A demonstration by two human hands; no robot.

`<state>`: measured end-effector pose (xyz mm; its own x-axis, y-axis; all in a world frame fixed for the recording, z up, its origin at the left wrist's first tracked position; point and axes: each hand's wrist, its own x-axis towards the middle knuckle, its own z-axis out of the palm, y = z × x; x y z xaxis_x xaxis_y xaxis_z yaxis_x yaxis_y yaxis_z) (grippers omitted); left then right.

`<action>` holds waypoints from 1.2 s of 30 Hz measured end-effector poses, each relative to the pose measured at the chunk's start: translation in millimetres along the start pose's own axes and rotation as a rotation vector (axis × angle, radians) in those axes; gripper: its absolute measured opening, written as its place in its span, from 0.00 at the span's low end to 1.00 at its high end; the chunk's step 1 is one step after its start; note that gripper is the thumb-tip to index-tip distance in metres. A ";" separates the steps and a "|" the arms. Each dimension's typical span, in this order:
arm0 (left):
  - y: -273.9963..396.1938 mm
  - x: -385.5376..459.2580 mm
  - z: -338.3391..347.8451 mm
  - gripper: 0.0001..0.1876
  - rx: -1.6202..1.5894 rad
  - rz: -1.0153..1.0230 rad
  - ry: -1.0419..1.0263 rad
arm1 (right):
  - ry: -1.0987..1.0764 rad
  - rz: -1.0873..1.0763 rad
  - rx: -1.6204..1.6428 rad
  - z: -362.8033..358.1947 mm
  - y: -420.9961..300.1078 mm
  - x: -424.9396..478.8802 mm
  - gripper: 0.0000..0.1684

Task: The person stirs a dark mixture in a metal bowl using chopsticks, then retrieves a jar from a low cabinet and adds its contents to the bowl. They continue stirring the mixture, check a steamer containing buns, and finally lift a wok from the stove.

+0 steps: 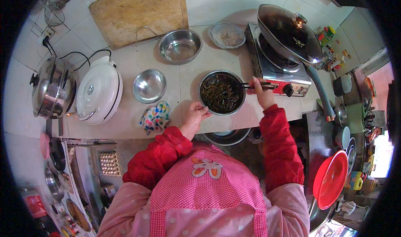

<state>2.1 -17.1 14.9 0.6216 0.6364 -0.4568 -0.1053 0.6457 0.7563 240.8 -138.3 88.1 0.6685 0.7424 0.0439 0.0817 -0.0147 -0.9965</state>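
On the counter before me is a round steel bowl [242, 104] holding dark greenish-brown strips of food [220, 94]. My left hand [195, 113] pinches the bowl's near left rim between thumb and fingers. A pair of dark chopsticks [269, 86] is in my right hand [262, 93], their tips over the bowl's right edge and the food. To the left stand an empty small steel bowl [149, 86] and a crumpled cloth with coloured dots [155, 116]. Farther back are a larger steel basin [180, 46] and a covered bowl [227, 35].
A gas stove [289, 83] at right carries a lidded wok [288, 33] whose handle [319, 93] juts toward me. A white electric appliance [99, 90] and a steel pot [53, 86] stand left. A wooden board [141, 14] leans on the wall. A red basin [331, 179] is at lower right.
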 end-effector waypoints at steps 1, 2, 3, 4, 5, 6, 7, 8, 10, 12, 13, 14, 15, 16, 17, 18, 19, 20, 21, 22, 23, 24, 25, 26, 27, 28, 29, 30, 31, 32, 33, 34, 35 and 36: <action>0.5 -0.5 0.7 0.08 -0.015 -0.001 0.004 | 0.071 0.079 0.166 8.4 3.3 -5.3 0.19; 0.9 -1.1 1.5 0.08 -0.030 -0.003 0.008 | 0.104 0.135 0.272 11.3 5.6 -7.6 0.19; 3.3 -3.3 3.3 0.09 -0.033 -0.006 0.015 | 0.084 0.137 0.265 14.0 3.0 -11.7 0.19; 5.8 -6.0 5.5 0.09 -0.036 -0.009 0.021 | 0.065 0.139 0.258 15.0 -1.0 -16.1 0.18; 8.0 -7.9 6.7 0.09 -0.039 -0.013 0.028 | 0.046 0.141 0.251 15.5 -6.5 -19.2 0.18; 6.4 -6.9 5.3 0.09 -0.043 -0.002 0.020 | -0.004 0.117 0.218 14.2 -15.5 -21.5 0.17; 3.9 -5.1 3.0 0.09 -0.048 0.009 0.012 | -0.057 0.086 0.158 12.9 -23.2 -24.3 0.17; 1.9 -3.7 0.9 0.09 -0.053 0.021 0.004 | -0.111 0.055 0.097 11.7 -30.5 -27.7 0.17; -1.6 0.2 -1.3 0.09 -0.052 0.015 -0.008 | -0.261 0.069 0.070 9.0 -49.9 -38.3 0.13; -2.6 1.6 -1.5 0.09 -0.050 0.005 -0.010 | -0.398 -0.097 -0.107 11.1 -43.7 -46.1 0.11; -1.7 1.2 -0.5 0.09 -0.048 -0.003 -0.006 | -0.465 -0.179 -0.195 12.9 -42.6 -50.0 0.10; -1.0 0.7 0.6 0.09 -0.046 -0.011 -0.001 | -0.524 -0.387 -0.319 15.4 -42.5 -54.1 0.08; 0.1 -0.4 1.2 0.09 -0.049 -0.004 0.005 | -0.531 -0.475 -0.378 20.8 -42.7 -55.3 0.08; 0.8 -1.9 1.9 0.09 -0.052 0.002 0.011 | -0.536 -0.563 -0.437 25.4 -42.3 -55.9 0.08; 1.6 -3.0 2.8 0.09 -0.055 0.008 0.017 | -0.539 -0.652 -0.495 27.6 -41.2 -55.4 0.07; 3.7 -4.2 3.6 0.09 -0.041 0.002 0.011 | -0.504 -0.753 -0.517 29.0 -37.1 -51.1 0.07; 6.0 -5.6 4.8 0.09 -0.026 -0.004 0.004 | -0.443 -0.571 -0.405 25.4 -36.1 -51.0 0.07; 8.0 -6.5 5.6 0.09 -0.011 -0.011 -0.003 | -0.380 -0.390 -0.293 19.9 -37.4 -51.6 0.07; 6.6 -5.4 3.3 0.08 -0.014 0.001 0.002 | -0.321 -0.209 -0.181 14.8 -41.4 -51.9 0.08; 2.7 -3.4 0.2 0.08 -0.017 0.014 0.009 | -0.246 -0.120 -0.064 7.0 -45.8 -50.7 0.12; -1.0 -1.4 -3.1 0.08 -0.021 0.028 0.016 | -0.172 -0.030 0.052 1.0 -52.4 -49.8 0.17; -1.8 -0.6 -3.3 0.08 -0.032 0.026 0.008 | -0.126 -0.017 -0.033 -2.3 -64.0 -52.1 0.23; -2.4 0.1 -3.8 0.09 -0.043 0.025 0.002 | -0.133 0.014 -0.009 -9.1 -58.8 -50.7 0.24; -3.1 0.8 -4.0 0.09 -0.054 0.024 -0.004 | -0.101 0.042 0.001 -10.4 -47.0 -49.5 0.24; -1.7 0.2 -1.3 0.09 -0.042 0.018 0.002 | -0.062 0.070 0.013 -10.9 -30.3 -49.8 0.24; 1.4 -2.0 1.9 0.09 -0.033 0.014 0.011 | 0.011 0.111 0.127 -7.4 -12.8 -50.3 0.23; 3.3 -3.5 3.3 0.09 -0.026 0.011 0.022 | 0.081 0.152 0.241 -1.7 6.4 -50.0 0.23; 1.8 -2.1 1.6 0.09 -0.035 0.012 0.006 | 0.192 0.183 0.379 2.7 26.6 -48.2 0.23; -0.2 0.0 -1.3 0.09 -0.044 0.013 -0.009 | 0.250 0.212 0.484 7.9 36.5 -48.7 0.23; -2.3 2.1 -3.8 0.10 -0.054 0.013 -0.024 | 0.309 0.241 0.590 12.2 45.8 -50.3 0.23; -1.4 1.7 -3.3 0.10 -0.053 0.008 -0.018 | 0.369 0.271 0.697 15.4 54.7 -52.4 0.23; -0.8 1.3 -2.5 0.10 -0.051 0.003 -0.013 | 0.362 0.272 0.775 16.0 62.5 -54.0 0.23; -0.1 1.0 -1.7 0.10 -0.050 -0.003 -0.008 | 0.377 0.269 0.799 14.4 69.3 -53.3 0.23; 0.1 0.3 -1.2 0.10 -0.047 -0.001 -0.001 | 0.392 0.267 0.821 14.9 69.4 -53.1 0.23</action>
<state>1.4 -16.3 14.2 0.6222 0.6356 -0.4570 -0.1409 0.6652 0.7333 199.9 -168.8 15.6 0.8027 0.5026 -0.3210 -0.5557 0.4349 -0.7086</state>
